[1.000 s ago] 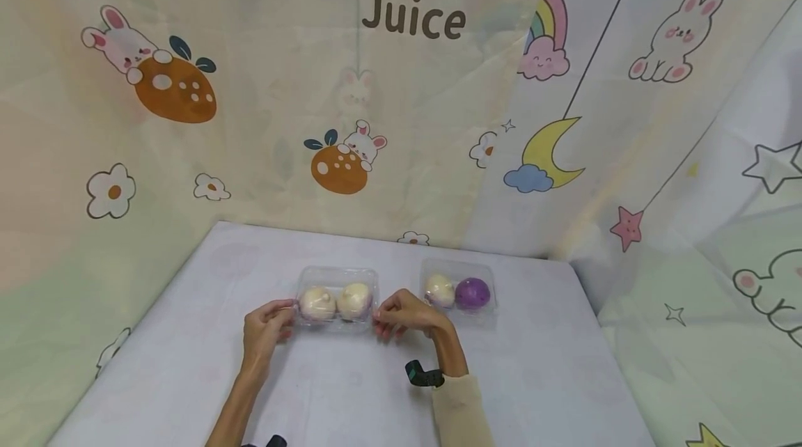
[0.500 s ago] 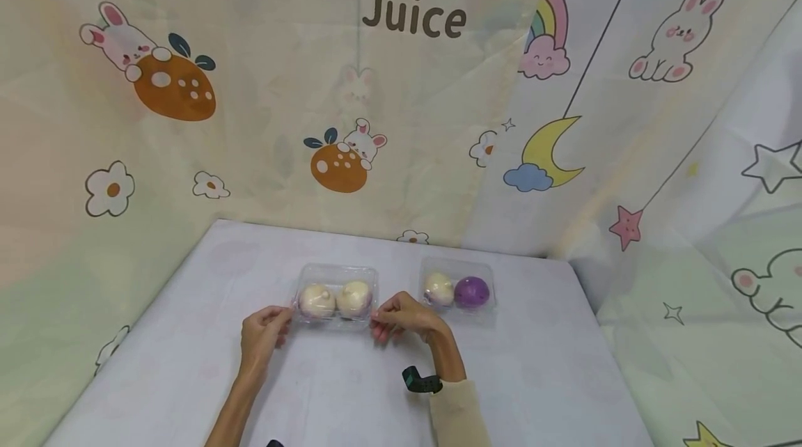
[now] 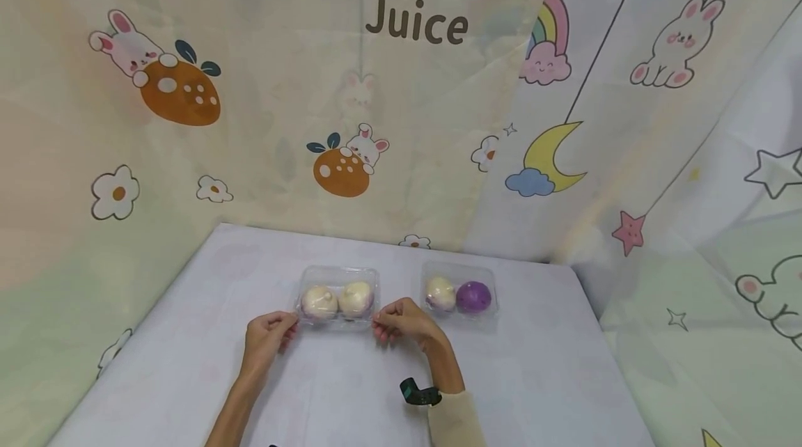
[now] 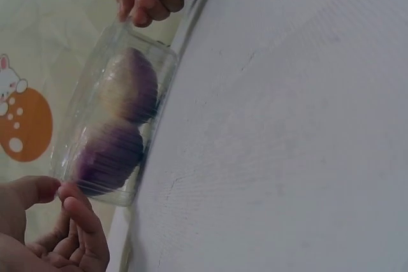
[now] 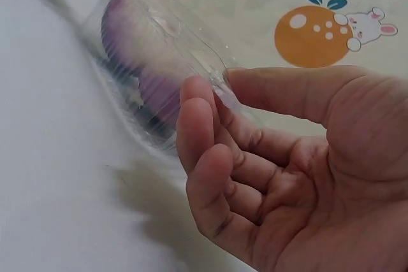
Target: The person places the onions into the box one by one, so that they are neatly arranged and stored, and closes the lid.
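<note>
A clear plastic clamshell box (image 3: 338, 274) stands on the white table, lid down. Inside sit two round cream-and-purple, turnip-like vegetables (image 3: 319, 302), side by side. My left hand (image 3: 266, 341) pinches the box's front left corner between thumb and index finger, as the left wrist view also shows. At the front right corner, my right hand (image 3: 407, 322) pinches the rim with thumb and index finger (image 5: 239, 122); its other fingers are loosely curled below. To the right is a second clear box (image 3: 460, 269) holding one cream vegetable (image 3: 441, 294) and one purple one (image 3: 474, 297).
The white-covered table (image 3: 338, 391) extends in front of the boxes and to both sides. Behind it hangs a printed cloth (image 3: 276, 85) with rabbits and the word Juice; more cloth hangs at left and right. A dark strap device (image 3: 420, 393) is on my right wrist.
My left hand has shifted slightly down and its thumb and index finger have closed together on the box's left corner. The right hand keeps its grip; both boxes stay nearly in place.
</note>
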### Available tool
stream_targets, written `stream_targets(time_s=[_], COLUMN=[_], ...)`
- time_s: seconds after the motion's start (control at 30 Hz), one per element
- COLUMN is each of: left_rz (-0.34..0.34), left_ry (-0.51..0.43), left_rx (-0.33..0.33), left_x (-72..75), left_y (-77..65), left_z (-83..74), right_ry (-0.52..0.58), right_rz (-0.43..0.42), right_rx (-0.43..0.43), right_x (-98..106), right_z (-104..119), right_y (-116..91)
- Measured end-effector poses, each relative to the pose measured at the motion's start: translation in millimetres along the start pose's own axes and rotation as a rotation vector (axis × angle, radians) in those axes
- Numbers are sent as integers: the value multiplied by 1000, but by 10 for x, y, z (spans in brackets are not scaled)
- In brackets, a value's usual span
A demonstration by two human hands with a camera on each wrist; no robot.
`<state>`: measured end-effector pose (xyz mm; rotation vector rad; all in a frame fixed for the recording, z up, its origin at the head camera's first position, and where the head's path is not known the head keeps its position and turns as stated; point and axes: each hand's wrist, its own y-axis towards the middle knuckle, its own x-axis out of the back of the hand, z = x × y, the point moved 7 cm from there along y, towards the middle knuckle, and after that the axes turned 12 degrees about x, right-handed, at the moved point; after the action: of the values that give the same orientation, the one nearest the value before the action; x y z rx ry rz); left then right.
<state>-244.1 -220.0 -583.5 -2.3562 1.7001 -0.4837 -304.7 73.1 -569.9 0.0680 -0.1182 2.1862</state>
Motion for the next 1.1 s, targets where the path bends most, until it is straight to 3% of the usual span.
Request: stream_targets(time_s=[0.2, 0.77, 1.1], left_rz=[20, 36, 46], left_ry=[-18, -27, -55], left_rx=[-26, -16, -4], left_x=[-36, -64, -84], left_y=[-11, -30, 50], left_z=[10, 42, -44], right_ry=[14, 1, -28], right_rz=[-24, -107, -68], right_rx=[5, 12, 31], right_x=[-25, -59, -23], right_z=[-43, -70, 15], right_y=[-32, -89, -41])
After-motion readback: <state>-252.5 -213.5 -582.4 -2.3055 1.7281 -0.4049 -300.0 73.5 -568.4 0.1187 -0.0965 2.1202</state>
